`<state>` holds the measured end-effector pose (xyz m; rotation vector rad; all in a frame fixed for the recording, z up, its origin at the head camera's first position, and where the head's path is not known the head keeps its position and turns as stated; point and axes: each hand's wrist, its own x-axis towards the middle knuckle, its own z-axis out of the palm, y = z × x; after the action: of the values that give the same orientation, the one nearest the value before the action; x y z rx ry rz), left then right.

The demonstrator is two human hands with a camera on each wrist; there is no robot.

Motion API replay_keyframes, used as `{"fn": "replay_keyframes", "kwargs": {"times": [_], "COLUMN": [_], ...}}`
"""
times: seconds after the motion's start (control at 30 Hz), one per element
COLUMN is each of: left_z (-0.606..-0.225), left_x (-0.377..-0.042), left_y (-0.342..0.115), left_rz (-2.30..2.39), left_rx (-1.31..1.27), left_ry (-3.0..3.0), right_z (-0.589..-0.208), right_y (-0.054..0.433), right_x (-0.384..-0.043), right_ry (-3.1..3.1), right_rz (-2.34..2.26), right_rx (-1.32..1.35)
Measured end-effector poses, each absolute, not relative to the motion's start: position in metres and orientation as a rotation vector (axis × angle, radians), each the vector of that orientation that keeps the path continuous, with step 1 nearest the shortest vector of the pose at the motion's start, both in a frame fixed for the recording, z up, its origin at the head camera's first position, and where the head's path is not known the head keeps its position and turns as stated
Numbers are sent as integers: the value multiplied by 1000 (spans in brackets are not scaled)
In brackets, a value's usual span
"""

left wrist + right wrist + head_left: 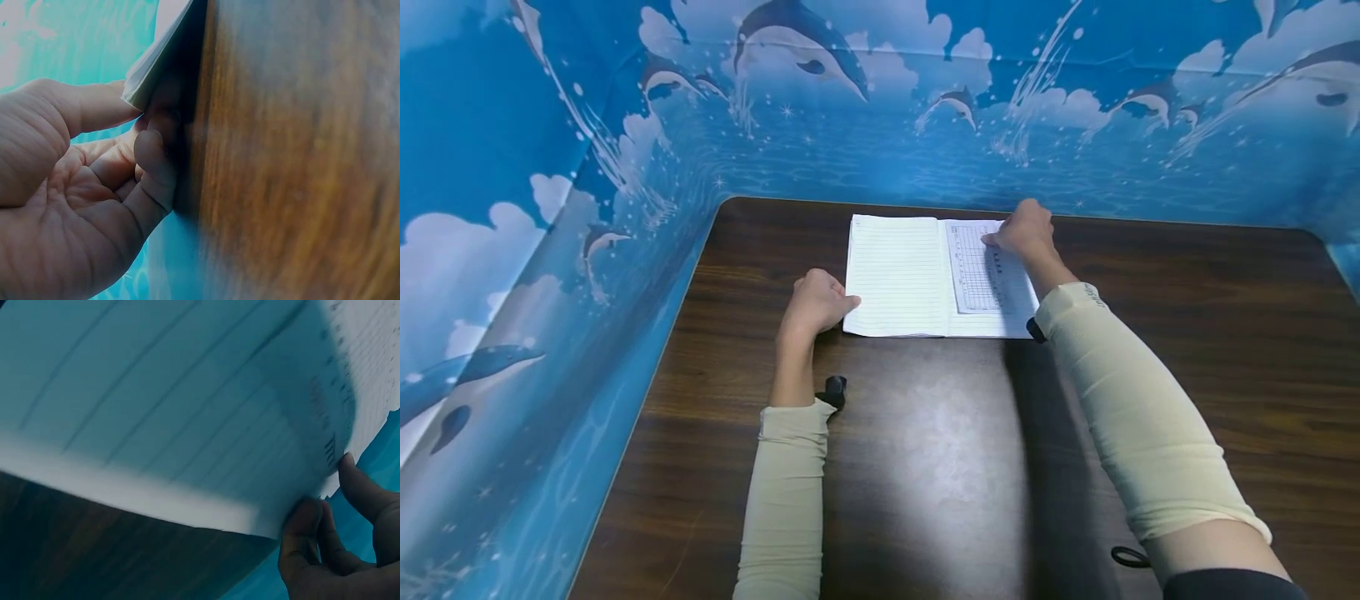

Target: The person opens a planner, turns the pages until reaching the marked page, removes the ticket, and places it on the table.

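Observation:
An open lined notebook (897, 275) lies on the dark wooden table near its far edge in the head view. On its right page is a smaller printed sheet (973, 279) with a grid of rows and columns. My left hand (816, 304) grips the notebook's left edge near the lower corner. In the left wrist view, the thumb (103, 106) presses on top of the notebook corner (140, 87) and the fingers are curled below. My right hand (1025, 229) pinches the printed sheet near its upper right corner. The right wrist view shows the paper bending by the thumb (359, 487).
The brown wooden table (1187, 333) extends to both sides and toward me. A blue dolphin-print cloth (880, 142) stands behind and to the left of it. A black loop (1129, 557) lies near my right forearm. Dark bands (835, 392) are on my wrists, over pale sleeves.

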<state>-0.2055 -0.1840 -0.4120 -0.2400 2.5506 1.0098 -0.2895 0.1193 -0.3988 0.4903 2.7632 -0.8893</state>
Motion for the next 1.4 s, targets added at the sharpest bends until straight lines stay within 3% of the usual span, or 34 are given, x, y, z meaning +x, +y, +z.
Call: {"fn": "replay_keyframes", "kwargs": {"times": [0.87,1.4], "left_z": [-406,-406], "left_x": [-205,-204], "left_y": [-181,-183], "left_rz": [1043,1013], "left_rx": [-242,-252], "left_ry": [2518,2506], "right_z": [-396,-414], "right_y": [128,130], "right_x": [-300,-291], "right_ry": [2681,2774], "right_rz": [-870,-1001], "right_rx": [561,418]}}
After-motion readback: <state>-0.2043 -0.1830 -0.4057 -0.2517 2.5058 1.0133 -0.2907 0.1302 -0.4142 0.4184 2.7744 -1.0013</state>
